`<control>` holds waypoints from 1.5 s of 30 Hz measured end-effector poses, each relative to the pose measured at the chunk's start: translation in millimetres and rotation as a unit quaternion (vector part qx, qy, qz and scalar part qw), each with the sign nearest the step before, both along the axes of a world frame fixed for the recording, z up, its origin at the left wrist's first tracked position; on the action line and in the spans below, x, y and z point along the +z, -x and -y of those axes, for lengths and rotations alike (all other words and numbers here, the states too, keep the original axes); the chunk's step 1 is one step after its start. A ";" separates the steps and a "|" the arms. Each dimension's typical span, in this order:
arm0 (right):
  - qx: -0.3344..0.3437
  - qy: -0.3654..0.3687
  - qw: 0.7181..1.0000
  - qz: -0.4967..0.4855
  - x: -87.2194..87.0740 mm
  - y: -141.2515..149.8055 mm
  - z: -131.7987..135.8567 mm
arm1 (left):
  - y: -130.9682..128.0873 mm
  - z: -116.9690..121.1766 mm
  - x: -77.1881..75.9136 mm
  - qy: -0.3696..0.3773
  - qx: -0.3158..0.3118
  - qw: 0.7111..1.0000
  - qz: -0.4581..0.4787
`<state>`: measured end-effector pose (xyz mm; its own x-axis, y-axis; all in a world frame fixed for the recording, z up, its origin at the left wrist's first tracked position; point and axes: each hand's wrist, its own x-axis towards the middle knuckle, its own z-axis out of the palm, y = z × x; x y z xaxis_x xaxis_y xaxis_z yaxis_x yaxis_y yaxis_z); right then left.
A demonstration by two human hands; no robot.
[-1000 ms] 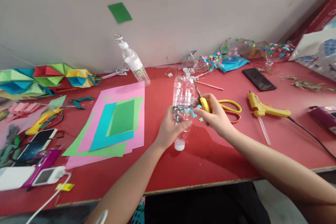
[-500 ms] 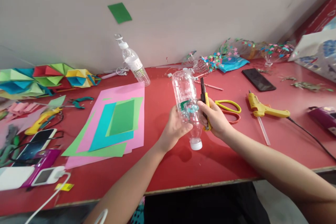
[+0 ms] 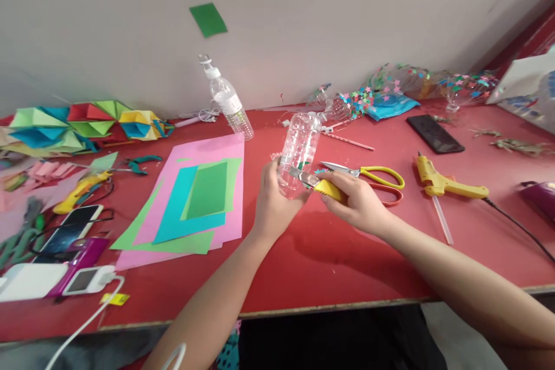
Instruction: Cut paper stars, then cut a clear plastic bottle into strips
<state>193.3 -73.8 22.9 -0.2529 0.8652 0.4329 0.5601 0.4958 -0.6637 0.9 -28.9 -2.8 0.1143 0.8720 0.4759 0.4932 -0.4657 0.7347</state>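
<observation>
My left hand [image 3: 272, 199] is wrapped around the lower part of a clear plastic bottle [image 3: 300, 144], holding it tilted above the red table [image 3: 329, 254] with its base pointing away from me. My right hand [image 3: 356, 202] grips a yellow utility knife [image 3: 318, 182], and the metal blade lies against the bottle's side, just beside my left fingers. Small coloured stars show inside or on the bottle near the blade.
Yellow-handled scissors [image 3: 368, 174] and a yellow glue gun [image 3: 442, 184] lie right of my hands, a dark phone [image 3: 435, 133] behind them. Pink, green and blue paper sheets [image 3: 195, 196] lie to the left. A second bottle [image 3: 228, 98] leans on the wall. Folded paper shapes [image 3: 82, 124], pliers, phones and cables crowd the far left.
The bottle swung from neck-down toward me to tilting the other way, its neck now inside my left hand. The knife turned from upright to lying across, blade on the bottle's side.
</observation>
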 end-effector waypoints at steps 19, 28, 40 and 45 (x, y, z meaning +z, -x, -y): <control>-0.133 -0.052 0.984 0.103 -25.4 12.5 -1.0 | -6.7 2.8 -12.7 -0.084 0.047 0.988 -0.118; -0.122 0.030 0.992 0.021 -12.9 6.1 -8.5 | -6.6 5.7 -9.6 -0.130 0.026 0.983 -0.124; -0.159 -0.038 0.985 0.055 -12.9 2.0 -9.2 | -2.2 5.7 -7.0 0.035 -0.025 0.997 -0.062; -0.139 -0.080 0.984 0.083 -11.5 3.7 -8.7 | -8.0 17.4 -3.3 0.067 -0.058 0.988 -0.124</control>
